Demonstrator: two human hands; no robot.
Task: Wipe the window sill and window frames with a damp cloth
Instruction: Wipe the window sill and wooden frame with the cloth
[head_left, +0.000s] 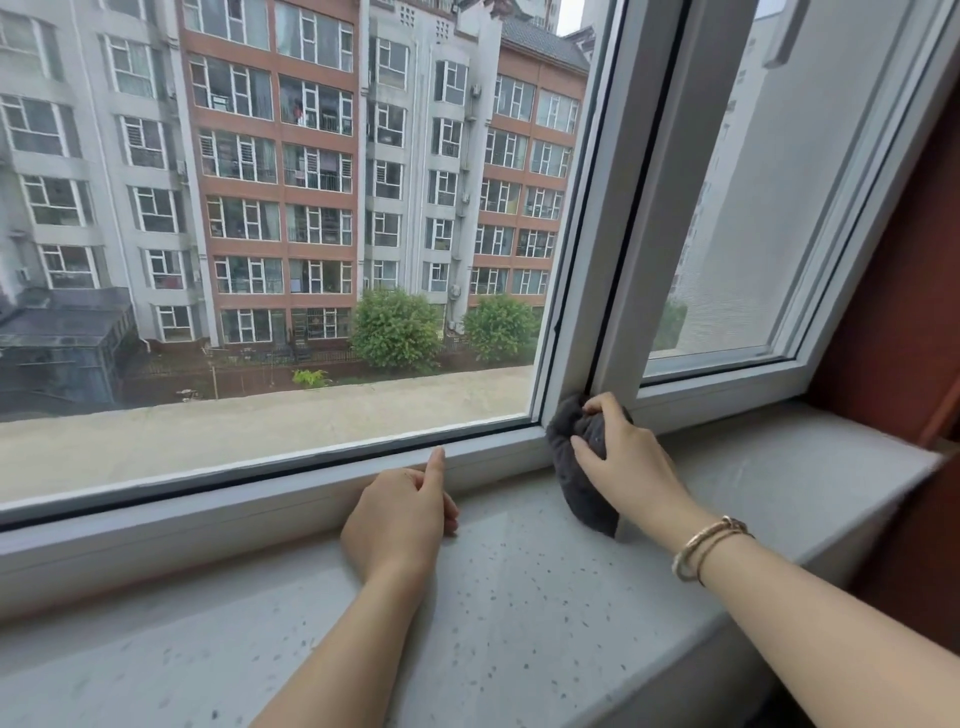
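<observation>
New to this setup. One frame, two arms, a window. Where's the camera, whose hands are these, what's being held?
There is no machine here: a person works with bare hands, and the single picture comes from a wide-angle camera worn on their head, looking forward and down. That is why both arms reach in from the bottom edge.

The right hand grips a dark grey cloth and presses it into the corner where the upright post of the white window frame meets the sill. A bracelet sits on that wrist.

The left hand holds nothing. It rests on the speckled grey sill with its fingers curled and one finger pointing up against the lower frame rail.

Beyond the glass are apartment blocks and trees.
</observation>
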